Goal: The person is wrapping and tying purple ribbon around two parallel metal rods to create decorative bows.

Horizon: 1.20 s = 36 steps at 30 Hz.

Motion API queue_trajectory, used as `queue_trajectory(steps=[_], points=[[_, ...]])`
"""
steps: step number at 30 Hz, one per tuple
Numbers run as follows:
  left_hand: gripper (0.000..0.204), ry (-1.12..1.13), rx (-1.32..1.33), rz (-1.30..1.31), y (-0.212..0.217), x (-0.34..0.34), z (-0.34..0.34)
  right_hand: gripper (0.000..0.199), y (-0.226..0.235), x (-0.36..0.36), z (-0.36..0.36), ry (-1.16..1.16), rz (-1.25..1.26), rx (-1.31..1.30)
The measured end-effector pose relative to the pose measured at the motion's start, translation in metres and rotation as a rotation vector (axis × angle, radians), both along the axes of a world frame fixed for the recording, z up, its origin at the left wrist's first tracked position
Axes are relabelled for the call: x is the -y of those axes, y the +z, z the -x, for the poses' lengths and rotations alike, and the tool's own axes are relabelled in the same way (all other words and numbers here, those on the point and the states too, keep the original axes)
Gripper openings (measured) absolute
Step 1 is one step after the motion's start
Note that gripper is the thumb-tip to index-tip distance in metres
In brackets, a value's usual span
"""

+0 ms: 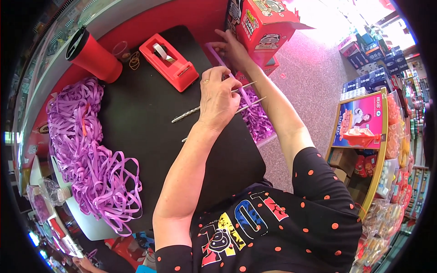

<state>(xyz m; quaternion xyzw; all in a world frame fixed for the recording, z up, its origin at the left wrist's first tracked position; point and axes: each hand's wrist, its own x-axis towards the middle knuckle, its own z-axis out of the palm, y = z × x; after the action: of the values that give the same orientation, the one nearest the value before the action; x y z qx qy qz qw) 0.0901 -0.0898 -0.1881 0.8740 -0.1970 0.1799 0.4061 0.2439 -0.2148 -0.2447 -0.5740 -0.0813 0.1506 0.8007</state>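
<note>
Purple ribbon strips (91,150) lie in a big loose heap on the left side of the counter (150,132), which has a black top and a red edge. Far on the counter stand a red cup with a black lid (93,54), a small clear cup (122,49) with rubber bands (134,60) beside it, and a red tape dispenser (170,63). A red printed carton (266,27) stands at the far right, close behind the right hand (234,50).

The left hand (218,98) is over the middle of the counter; its grip is pressed together, pinching thin silver sticks (205,107) that point to the left and to the right from the fingers. The right hand is farther away, its fingers closed on a purple strip (223,61) that runs down toward the left hand. More purple strips (257,120) fill a tray just right of the counter edge, under the right forearm.

On the right is a pinkish speckled floor and a shop shelf (378,136) with coloured packages.
</note>
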Motion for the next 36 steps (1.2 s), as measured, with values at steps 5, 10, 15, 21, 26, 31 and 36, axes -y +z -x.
queue_trajectory(steps=[5,10,15,21,26,31,36], points=[[0.019,-0.015,-0.022,0.006,0.003,0.004,0.000,0.054,-0.077,0.019,0.039,0.048,0.100,0.014],[0.021,-0.005,-0.046,-0.005,-0.001,-0.004,0.002,0.053,-0.120,0.053,0.179,-0.098,0.306,0.144],[0.021,-0.036,-0.021,0.003,0.002,-0.001,0.001,0.054,-0.088,0.085,0.270,-0.281,0.338,0.002],[0.020,-0.034,-0.013,0.008,0.001,0.000,0.000,0.052,-0.046,0.090,0.319,-0.333,0.419,0.071],[0.021,-0.048,-0.016,-0.016,0.002,-0.001,0.001,0.047,-0.022,0.092,0.334,-0.406,0.463,0.130],[0.021,-0.046,-0.012,-0.025,0.000,-0.002,0.002,0.041,0.010,0.084,0.342,-0.409,0.780,0.346],[0.021,-0.046,-0.031,-0.027,0.000,-0.002,0.002,0.039,0.025,0.084,0.345,-0.491,0.778,0.473]])
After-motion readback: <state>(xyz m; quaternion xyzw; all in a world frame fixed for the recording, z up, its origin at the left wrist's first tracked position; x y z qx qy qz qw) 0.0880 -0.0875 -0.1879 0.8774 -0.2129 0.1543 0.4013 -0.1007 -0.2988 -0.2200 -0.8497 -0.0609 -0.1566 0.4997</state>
